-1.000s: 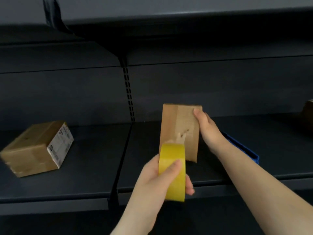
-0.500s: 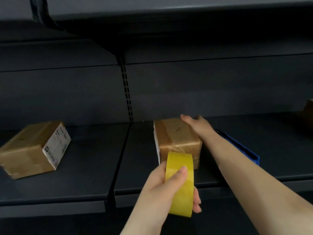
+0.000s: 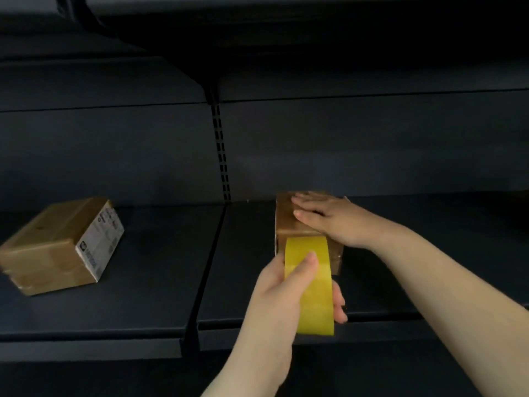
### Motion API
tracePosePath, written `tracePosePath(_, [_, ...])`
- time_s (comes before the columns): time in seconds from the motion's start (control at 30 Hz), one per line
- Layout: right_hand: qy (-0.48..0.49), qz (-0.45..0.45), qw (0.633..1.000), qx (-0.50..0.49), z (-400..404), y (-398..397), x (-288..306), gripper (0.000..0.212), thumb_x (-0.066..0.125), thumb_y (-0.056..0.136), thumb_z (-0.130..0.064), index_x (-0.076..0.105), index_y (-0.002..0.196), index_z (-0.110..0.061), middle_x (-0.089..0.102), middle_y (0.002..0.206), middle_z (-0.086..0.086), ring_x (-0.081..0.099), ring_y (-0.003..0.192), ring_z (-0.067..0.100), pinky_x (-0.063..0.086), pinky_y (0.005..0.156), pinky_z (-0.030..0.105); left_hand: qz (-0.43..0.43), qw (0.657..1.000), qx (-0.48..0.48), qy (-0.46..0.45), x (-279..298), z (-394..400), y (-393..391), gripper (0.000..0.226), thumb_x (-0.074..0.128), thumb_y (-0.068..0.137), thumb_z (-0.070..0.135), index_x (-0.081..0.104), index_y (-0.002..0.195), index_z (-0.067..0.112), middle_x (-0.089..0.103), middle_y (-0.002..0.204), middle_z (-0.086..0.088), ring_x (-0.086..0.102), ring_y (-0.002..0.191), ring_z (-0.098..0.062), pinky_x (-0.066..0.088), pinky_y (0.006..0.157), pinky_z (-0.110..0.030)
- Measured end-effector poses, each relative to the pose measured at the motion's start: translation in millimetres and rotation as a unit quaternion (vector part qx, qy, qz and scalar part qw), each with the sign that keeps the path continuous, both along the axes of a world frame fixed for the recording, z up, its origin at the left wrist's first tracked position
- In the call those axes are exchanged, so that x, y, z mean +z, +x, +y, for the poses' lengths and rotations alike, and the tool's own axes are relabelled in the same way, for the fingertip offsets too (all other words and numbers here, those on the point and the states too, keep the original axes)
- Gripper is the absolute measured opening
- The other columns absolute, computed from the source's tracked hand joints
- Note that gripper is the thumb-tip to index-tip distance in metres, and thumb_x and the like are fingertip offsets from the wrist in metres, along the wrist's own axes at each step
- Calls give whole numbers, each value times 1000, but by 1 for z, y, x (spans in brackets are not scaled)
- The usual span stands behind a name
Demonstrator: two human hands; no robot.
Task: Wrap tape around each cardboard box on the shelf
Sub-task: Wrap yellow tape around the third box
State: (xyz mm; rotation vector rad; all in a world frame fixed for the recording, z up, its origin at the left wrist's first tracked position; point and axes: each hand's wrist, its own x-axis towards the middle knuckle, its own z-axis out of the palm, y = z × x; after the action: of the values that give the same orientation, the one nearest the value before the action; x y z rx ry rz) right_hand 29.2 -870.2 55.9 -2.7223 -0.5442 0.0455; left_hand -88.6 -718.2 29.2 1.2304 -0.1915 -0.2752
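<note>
A small cardboard box (image 3: 286, 224) lies flat on the dark shelf (image 3: 160, 282), right of the centre post. My right hand (image 3: 329, 219) lies flat on its top with straight fingers, pressing down. My left hand (image 3: 289, 293) grips a yellow tape roll (image 3: 313, 285) just in front of the box, thumb on the roll's outer face, fingers curled behind it. The roll hides part of the box's front. A second cardboard box (image 3: 54, 247) with a white label sits at the left of the shelf.
A slotted upright post (image 3: 221, 156) divides the shelf's back panel. Another shelf (image 3: 286, 12) overhangs above. The shelf's front lip (image 3: 94, 342) runs across below the boxes.
The small box went from standing on end to lying flat. My right hand moved from its far edge onto its top and flattened. The tape roll stayed in front of it.
</note>
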Motion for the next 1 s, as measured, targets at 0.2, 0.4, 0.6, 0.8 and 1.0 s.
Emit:
tracePosePath(0.2, [8,10,1000,4,2,10,-3,88,24,69,-77,21,145,-33,13,154,-15,8,141,8,4,115,46,-28,986,22,163,-4,11,19,31,63,80,39,47,105,32,68,88,6,67,75,-8,53,62,-21])
tracePosePath(0.4, [17,-4,1000,-5,5,30,-6,69,28,87,-65,23,145,-30,15,155,-12,9,142,12,5,115,50,-65,973,5,223,1,22,52,87,72,50,49,26,123,36,49,106,16,53,91,-1,48,60,-10])
tracePosePath(0.6, [73,-8,997,-15,3,44,-11,56,28,93,-56,30,143,-31,22,153,-12,13,141,12,7,114,50,-98,964,-25,245,-3,24,70,76,71,48,55,36,113,39,53,110,11,56,98,-7,45,76,-22])
tracePosePath(0.8, [51,-25,998,-37,4,57,-15,49,26,95,-53,30,141,-37,23,152,-15,13,141,12,-5,111,51,9,973,-68,222,-10,9,84,56,69,64,48,52,110,20,59,96,0,57,101,-22,43,99,-46])
tracePosePath(1.0, [64,-24,997,-39,6,64,-17,52,26,94,-55,30,142,-36,22,153,-13,13,141,14,-3,111,50,-61,970,-48,231,-9,18,85,46,66,54,55,49,97,46,60,104,20,55,97,2,41,78,-19])
